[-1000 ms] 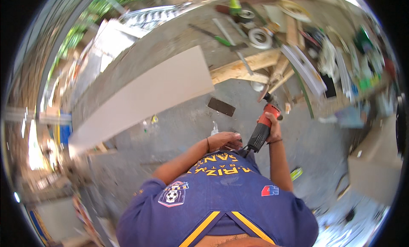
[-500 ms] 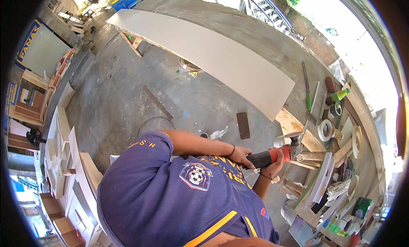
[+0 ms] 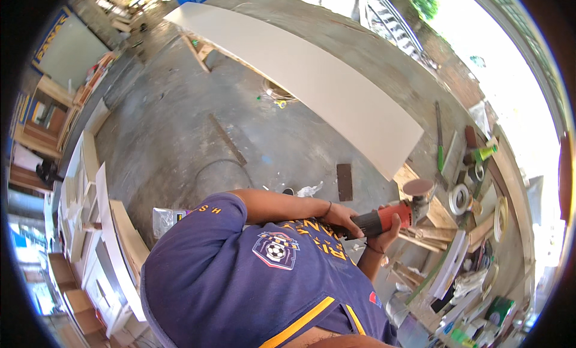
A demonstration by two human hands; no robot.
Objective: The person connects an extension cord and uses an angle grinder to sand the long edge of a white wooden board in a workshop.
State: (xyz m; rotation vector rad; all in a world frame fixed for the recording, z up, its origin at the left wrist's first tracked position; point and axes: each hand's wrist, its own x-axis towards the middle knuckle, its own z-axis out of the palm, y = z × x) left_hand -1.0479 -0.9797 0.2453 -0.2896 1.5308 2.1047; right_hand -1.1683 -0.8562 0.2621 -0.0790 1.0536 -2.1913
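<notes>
An angle grinder (image 3: 390, 218) with a red and black body is held level in front of my torso. Fingers of my left hand (image 3: 342, 219) wrap the black rear end of its body. Around the red front part closes my right hand (image 3: 391, 233), partly hidden behind the tool. The grinder's round pinkish-brown disc (image 3: 419, 187) tilts so that its flat face shows, apart from any surface. A long white panel (image 3: 312, 87) lies beyond the tool, its near right corner not far from the disc.
Wooden supports (image 3: 201, 52) hold up the panel. A green-handled saw (image 3: 440, 138), a tape roll (image 3: 460, 199) and a green spray-like bottle (image 3: 485, 154) lie at right. A dark brown strip (image 3: 344, 181) is on the floor. White boards (image 3: 117, 240) stand at left.
The grinder has turned in my hands, so its disc shows more of its face and sits slightly higher. The whole view has shifted a little. Both hands keep their hold.
</notes>
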